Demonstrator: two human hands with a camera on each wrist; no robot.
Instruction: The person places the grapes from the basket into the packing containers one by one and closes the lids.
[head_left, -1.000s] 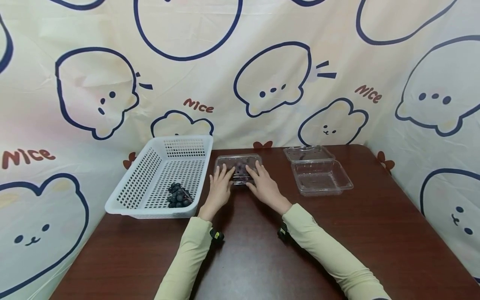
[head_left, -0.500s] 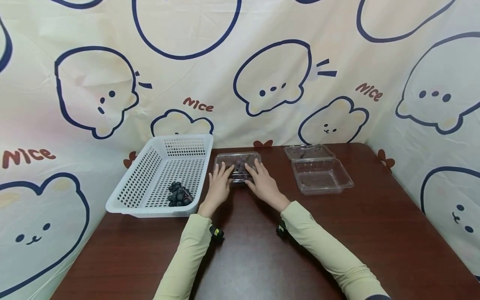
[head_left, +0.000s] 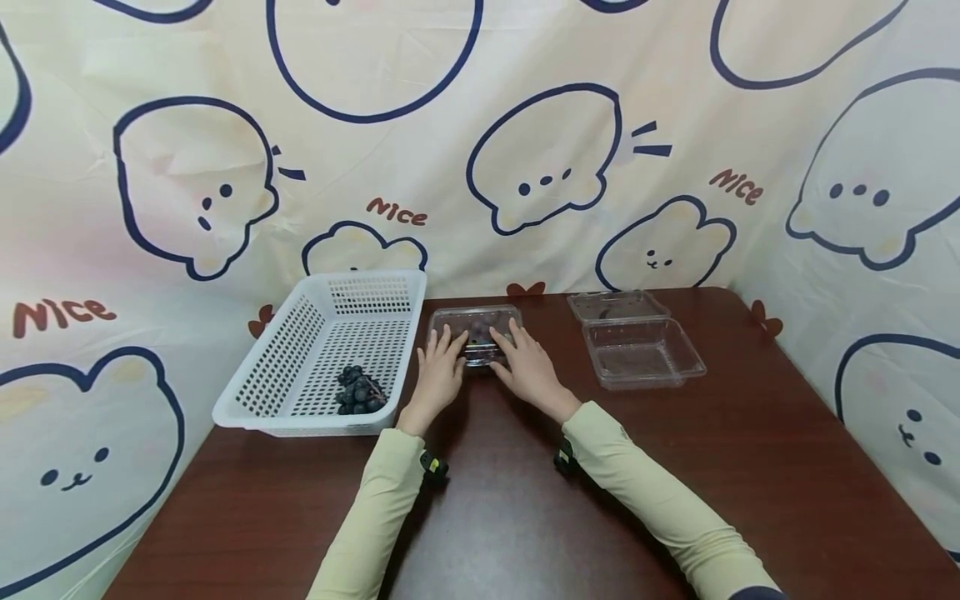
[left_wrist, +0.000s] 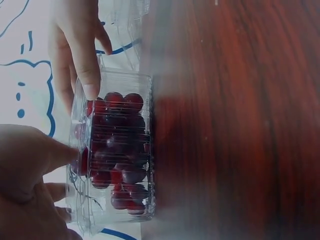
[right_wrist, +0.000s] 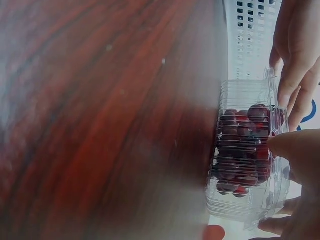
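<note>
A clear plastic clamshell box sits on the table near the back wall, its lid down. Dark red grapes show through its ribbed side in both wrist views. My left hand rests on the left part of the lid, fingers spread and mostly straight. On the right part lies my right hand, its fingers likewise extended and the thumb at the near lid edge. Fingertips of both hands reach over the box's sides and touch the plastic. Neither hand lifts the box.
Left of the box stands a white perforated basket with a bunch of dark grapes in its near right corner. To the right, a second clear clamshell box lies with its lid folded back. A patterned cloth wall borders the brown table.
Both hands stay on the lid with almost no movement. The view shifts very slightly; the box, basket and second box keep their places.
</note>
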